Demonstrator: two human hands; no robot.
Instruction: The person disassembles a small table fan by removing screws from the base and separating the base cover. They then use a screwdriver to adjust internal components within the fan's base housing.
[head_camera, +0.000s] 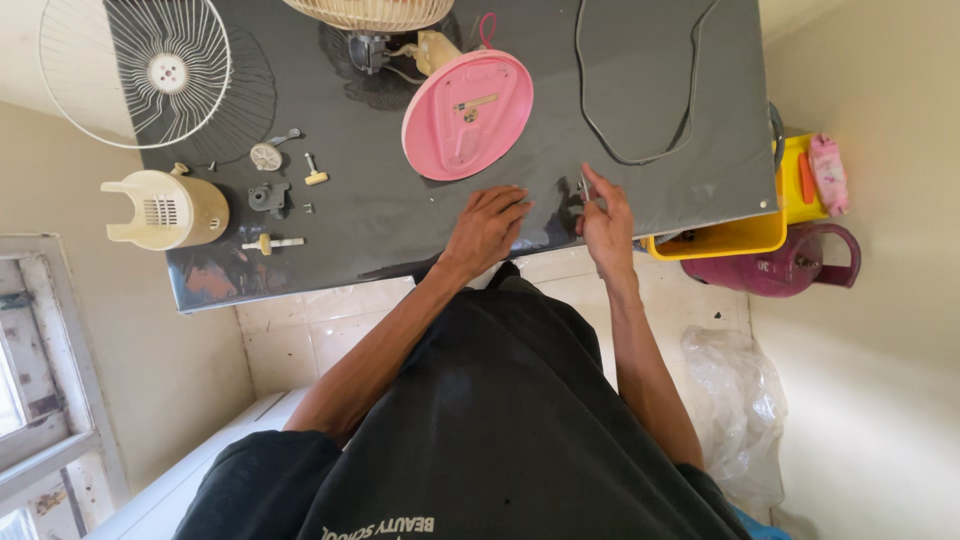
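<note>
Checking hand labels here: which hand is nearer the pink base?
Left. The left hand lies flat just below the pink base; the right hand is farther off, below and right of it.

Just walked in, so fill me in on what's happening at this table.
A person stands at a dark table strewn with parts of a taken-apart fan. The right hand pinches a small metal piece near the table's front edge; the left hand rests flat beside it. The pink round base lies just beyond, with a cream motor housing and a wire grille further left.
</note>
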